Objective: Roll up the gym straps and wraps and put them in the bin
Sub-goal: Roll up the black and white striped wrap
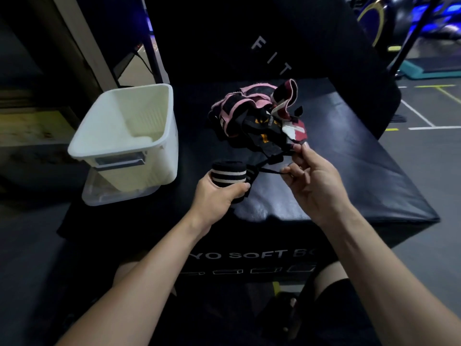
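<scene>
My left hand grips a rolled black wrap with white stripes just above the black soft box. A thin black cord runs from the roll to my right hand, which pinches it between thumb and fingers. Behind the hands lies a loose pile of straps and wraps in pink, black, maroon and white. The white bin stands at the left of the box top, with nothing visible inside it.
The bin sits on a clear plastic lid near the box's left edge. A tall black pad rises behind the pile. The box's front edge is just below my hands; gym floor with painted lines lies to the right.
</scene>
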